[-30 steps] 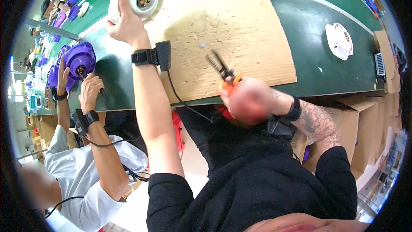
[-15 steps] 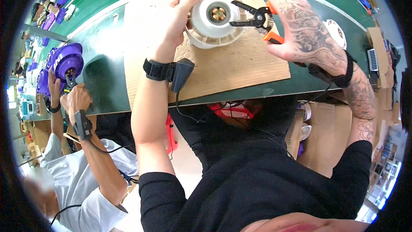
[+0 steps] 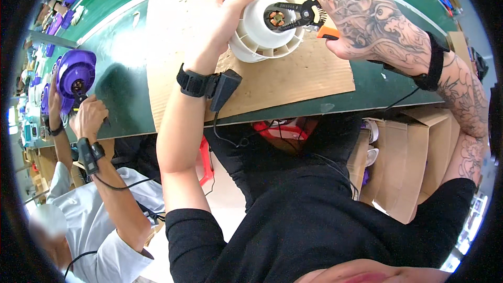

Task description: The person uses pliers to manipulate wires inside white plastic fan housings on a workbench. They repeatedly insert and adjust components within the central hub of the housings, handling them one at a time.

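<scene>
A white plastic round motor housing (image 3: 252, 27) with a ribbed outer rim stands on a cardboard sheet (image 3: 309, 81). Copper windings (image 3: 276, 19) show in its central opening. My left hand (image 3: 222, 25) grips the housing by its left side, thumb on the upper rim; the other fingers are mostly hidden. In my right hand (image 3: 369, 18) are wire strippers (image 3: 306, 13) with black jaws and orange handles. Their spread jaws reach into the central opening, at either side of the copper part. Whether they touch it I cannot tell.
The cardboard lies on a green worktable (image 3: 385, 81). To my left, a co-worker's hand (image 3: 90, 118) works with a tool at a purple housing (image 3: 78, 73). Below the table edge at right stands an open cardboard box (image 3: 401, 165); a red stool (image 3: 206, 162) shows near my legs.
My right hand has moved left, bringing the stripper jaws from the housing's right side into its central opening. The jaws are closer together. The housing has tilted and shifted slightly right.
</scene>
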Demonstrator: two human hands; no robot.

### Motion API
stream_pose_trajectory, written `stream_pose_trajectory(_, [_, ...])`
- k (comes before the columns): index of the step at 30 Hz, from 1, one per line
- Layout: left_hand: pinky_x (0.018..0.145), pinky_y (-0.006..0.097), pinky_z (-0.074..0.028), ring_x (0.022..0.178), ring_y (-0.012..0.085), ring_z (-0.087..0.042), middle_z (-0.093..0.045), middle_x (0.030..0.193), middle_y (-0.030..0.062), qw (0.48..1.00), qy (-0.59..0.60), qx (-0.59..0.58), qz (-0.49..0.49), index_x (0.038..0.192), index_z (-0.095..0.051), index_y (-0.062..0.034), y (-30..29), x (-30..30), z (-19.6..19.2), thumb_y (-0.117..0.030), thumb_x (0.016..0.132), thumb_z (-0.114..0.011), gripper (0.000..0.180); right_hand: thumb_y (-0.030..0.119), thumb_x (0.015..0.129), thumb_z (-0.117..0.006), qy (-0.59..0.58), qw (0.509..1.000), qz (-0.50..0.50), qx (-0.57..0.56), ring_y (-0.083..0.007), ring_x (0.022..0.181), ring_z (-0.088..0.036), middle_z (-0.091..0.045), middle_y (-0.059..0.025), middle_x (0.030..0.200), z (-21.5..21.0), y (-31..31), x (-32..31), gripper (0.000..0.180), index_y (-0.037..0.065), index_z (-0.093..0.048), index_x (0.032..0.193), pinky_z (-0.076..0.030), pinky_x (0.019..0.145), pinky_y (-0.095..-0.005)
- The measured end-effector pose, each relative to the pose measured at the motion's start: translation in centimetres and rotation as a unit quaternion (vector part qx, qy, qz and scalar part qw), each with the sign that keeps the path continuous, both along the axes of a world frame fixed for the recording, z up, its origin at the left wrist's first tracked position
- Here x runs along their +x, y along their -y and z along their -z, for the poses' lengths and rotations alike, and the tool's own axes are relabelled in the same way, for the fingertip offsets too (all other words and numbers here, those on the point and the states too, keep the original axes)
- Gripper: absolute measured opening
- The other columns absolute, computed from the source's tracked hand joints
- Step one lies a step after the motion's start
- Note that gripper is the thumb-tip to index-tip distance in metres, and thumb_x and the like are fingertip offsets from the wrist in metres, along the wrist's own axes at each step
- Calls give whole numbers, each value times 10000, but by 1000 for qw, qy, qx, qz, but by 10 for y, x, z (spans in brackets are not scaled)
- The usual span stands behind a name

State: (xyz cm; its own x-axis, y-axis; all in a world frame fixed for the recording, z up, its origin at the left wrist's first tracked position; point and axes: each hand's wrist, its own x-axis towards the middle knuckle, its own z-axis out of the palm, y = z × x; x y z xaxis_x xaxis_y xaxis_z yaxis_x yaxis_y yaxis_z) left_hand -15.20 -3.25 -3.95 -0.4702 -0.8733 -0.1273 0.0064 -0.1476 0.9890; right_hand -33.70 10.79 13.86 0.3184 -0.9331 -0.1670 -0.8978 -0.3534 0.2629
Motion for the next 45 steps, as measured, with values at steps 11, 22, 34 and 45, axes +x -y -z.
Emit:
stream_pose_trajectory(11, [792,292,-519,896,172,-632,-664,988,118,999,-27,-9,26,1143,-619,68,-13,-18,-2,-423,881,-771,577,378,712,-730,12,998,-51,-30,-377,870,-626,-610,-202,880,9,-3,-11,525,-42,-575,987,-457,851,-473])
stream_pose_trajectory(22, [840,356,-547,972,228,-658,-670,1044,190,999,30,-25,-33,1185,-535,107,-16,-33,4,-468,852,-788,711,352,684,-728,-21,999,-18,-18,-370,868,-644,-637,-198,862,15,4,-17,495,-35,-607,968,-487,809,-446])
stream_pose_trajectory(34, [736,327,-560,856,210,-685,-692,989,191,926,24,-340,-163,1081,-556,66,-33,-32,-16,-384,829,-858,598,423,699,-719,195,910,229,286,-274,738,-606,-631,-118,798,35,31,-45,523,-24,-674,966,-475,663,-392])
stream_pose_trajectory(45, [833,338,-596,982,227,-721,-715,1103,192,917,-44,-374,-129,1255,-565,57,-32,-32,-20,-287,799,-888,656,389,697,-729,98,989,110,-6,-372,820,-659,-655,-224,824,59,16,-63,520,-49,-654,967,-510,761,-459])
